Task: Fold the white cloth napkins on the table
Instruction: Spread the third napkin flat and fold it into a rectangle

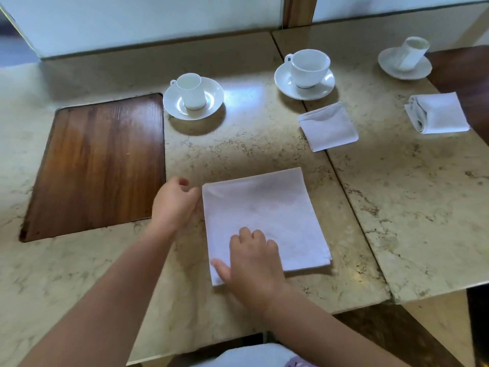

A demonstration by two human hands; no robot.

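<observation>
A white cloth napkin (267,207), folded into a rectangle, lies flat on the marble table (238,144) right in front of me. My left hand (173,202) is at its far left corner, fingers curled and pinching the edge there. My right hand (252,263) rests on the napkin's near left corner, fingers bent, pressing it down. Two smaller folded white napkins lie further right: one square napkin (328,126) and one thicker folded napkin (438,113).
A wooden inset panel (98,165) sits in the tabletop at left. Two white cups on saucers stand behind, the left cup (192,91) and the right cup (308,68). A saucer with a rolled napkin (406,59) is at the far right. A seam (341,186) splits two table slabs.
</observation>
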